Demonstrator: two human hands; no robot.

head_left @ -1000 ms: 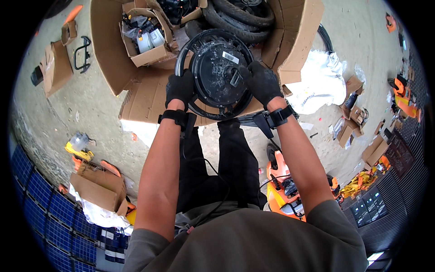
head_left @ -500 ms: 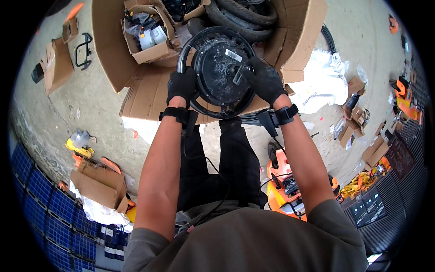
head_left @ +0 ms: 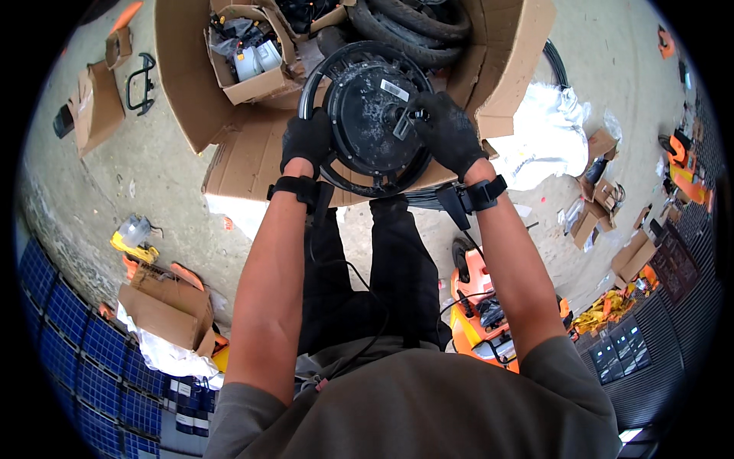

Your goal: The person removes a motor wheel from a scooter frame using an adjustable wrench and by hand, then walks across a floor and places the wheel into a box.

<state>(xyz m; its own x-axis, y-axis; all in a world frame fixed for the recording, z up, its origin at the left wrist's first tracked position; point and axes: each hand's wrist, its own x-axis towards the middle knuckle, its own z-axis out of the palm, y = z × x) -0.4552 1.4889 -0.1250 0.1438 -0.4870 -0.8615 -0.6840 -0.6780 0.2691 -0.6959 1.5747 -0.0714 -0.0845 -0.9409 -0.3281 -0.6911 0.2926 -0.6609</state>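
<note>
A black hub motor wheel (head_left: 363,115) with a scuffed round cover and a white label is held tilted in front of me, over the lower flap of a large cardboard box. My left hand (head_left: 307,140), in a black glove, is closed around the left of its rim. My right hand (head_left: 449,131), gloved too, covers the right of the rim, its fingers bent at the central axle. A small metal bracket (head_left: 402,126) sits at the axle beside those fingers. The right fingertips are partly hidden.
The large cardboard box (head_left: 505,73) holds worn tyres (head_left: 409,34) and a smaller carton (head_left: 260,84) of parts. White sacking (head_left: 543,141) lies to the right. An orange machine (head_left: 478,314) stands near my legs. Another carton (head_left: 172,306) sits at lower left.
The right fingers have shifted slightly at the axle, so its shiny end shows more. The wheel has tipped a little; the left hand keeps its hold on the rim.
</note>
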